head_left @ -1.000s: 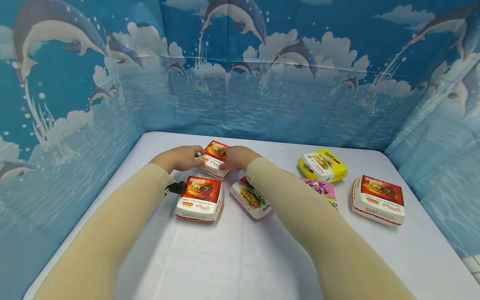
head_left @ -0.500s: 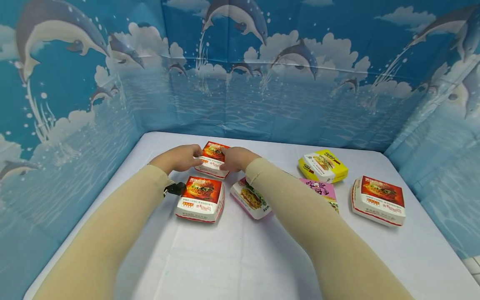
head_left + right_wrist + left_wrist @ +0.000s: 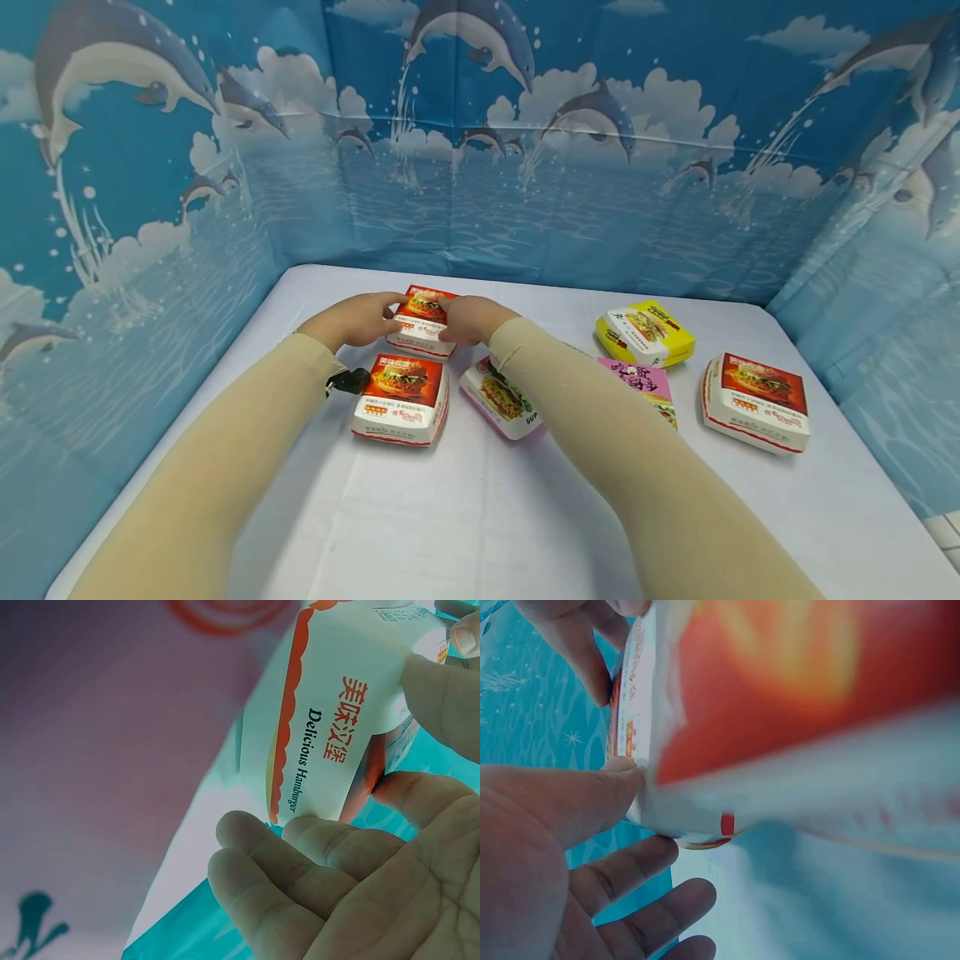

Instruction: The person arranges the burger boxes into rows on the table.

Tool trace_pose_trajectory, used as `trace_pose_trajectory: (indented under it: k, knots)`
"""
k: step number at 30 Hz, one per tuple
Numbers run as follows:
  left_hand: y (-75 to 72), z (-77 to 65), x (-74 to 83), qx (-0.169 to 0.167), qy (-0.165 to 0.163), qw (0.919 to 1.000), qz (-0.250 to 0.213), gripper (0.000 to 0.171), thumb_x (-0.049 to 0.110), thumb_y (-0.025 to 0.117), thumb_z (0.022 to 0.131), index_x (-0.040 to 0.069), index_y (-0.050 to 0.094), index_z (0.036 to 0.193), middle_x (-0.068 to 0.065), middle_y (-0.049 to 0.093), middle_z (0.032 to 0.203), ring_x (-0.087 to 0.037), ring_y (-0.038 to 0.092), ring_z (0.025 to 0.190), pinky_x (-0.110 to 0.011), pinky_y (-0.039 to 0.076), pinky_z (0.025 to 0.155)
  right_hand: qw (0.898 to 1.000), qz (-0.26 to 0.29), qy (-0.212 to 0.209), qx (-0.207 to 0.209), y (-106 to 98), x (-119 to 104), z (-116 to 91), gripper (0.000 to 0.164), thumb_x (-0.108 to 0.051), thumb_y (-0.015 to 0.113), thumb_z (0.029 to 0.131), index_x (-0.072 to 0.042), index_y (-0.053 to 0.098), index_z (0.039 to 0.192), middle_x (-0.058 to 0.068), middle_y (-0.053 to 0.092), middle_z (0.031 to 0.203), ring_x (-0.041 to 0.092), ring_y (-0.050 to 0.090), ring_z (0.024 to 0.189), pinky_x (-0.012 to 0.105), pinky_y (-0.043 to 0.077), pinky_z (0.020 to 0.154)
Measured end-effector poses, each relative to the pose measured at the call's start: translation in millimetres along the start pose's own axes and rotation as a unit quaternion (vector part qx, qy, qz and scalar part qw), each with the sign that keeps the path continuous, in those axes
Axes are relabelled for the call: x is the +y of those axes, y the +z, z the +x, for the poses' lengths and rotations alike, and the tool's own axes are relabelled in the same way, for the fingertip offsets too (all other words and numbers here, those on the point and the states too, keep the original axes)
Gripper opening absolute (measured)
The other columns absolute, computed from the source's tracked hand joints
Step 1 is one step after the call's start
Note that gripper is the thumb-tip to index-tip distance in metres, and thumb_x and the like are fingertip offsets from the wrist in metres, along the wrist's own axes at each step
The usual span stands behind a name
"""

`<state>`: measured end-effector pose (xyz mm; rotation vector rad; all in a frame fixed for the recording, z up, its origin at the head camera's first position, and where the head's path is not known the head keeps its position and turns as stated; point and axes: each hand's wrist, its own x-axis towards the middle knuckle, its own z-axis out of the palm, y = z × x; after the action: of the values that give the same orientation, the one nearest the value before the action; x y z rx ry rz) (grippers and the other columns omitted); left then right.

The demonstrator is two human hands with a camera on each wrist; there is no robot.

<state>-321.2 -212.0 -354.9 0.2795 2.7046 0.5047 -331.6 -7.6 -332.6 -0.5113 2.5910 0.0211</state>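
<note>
At the far left of the table, a red and white hamburger box (image 3: 422,312) is gripped between both hands. My left hand (image 3: 347,322) holds its left side, with thumb (image 3: 604,791) and fingers spread around the edge in the left wrist view. On the opposite side, my right hand (image 3: 476,320) pinches it; the side printed "Delicious Hamburger" faces the right wrist view. Just in front sits a matching hamburger box (image 3: 401,400), under my left wrist. A pink and white burger box (image 3: 504,398) lies partly hidden beneath my right forearm.
Rightward stand a yellow burger box (image 3: 647,333), a pink box (image 3: 643,380) partly covered by my right sleeve, and another red and white box (image 3: 757,402). A dolphin-print curtain (image 3: 480,208) borders the white table (image 3: 420,517) at the back and sides.
The held hamburger box has shifted slightly left and toward me, with both hands moving along on it. The other boxes stay where they were.
</note>
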Motion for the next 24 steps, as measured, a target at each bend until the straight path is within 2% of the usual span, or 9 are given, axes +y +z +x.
trace_pose_trajectory:
  k: [6, 24]
  knots:
    - [-1.3, -2.1, 0.9, -0.003, -0.003, 1.0000, -0.006, 0.063, 0.032, 0.058, 0.108, 0.020, 0.034, 0.165, -0.018, 0.059, 0.149, -0.032, 0.059, 0.127, -0.052, 0.050, 0.107, 1.000, 0.003, -0.007, 0.008, 1.3, 0.4, -0.1, 0.080, -0.045, 0.057, 0.108, -0.021, 0.013, 0.171, 0.008, 0.035, 0.172, 0.026, 0.037, 0.157, 0.045, 0.033, 0.127]
    - [-0.3, -4.8, -0.4, -0.010, -0.012, 0.9998, -0.009, 0.061, 0.031, 0.056, 0.109, 0.018, 0.035, 0.165, -0.020, 0.057, 0.151, -0.033, 0.058, 0.129, -0.053, 0.050, 0.108, 1.000, 0.009, -0.019, 0.020, 6.0, 3.4, 3.6, 0.078, -0.044, 0.057, 0.108, -0.021, 0.016, 0.170, 0.009, 0.033, 0.173, 0.027, 0.035, 0.158, 0.046, 0.034, 0.127]
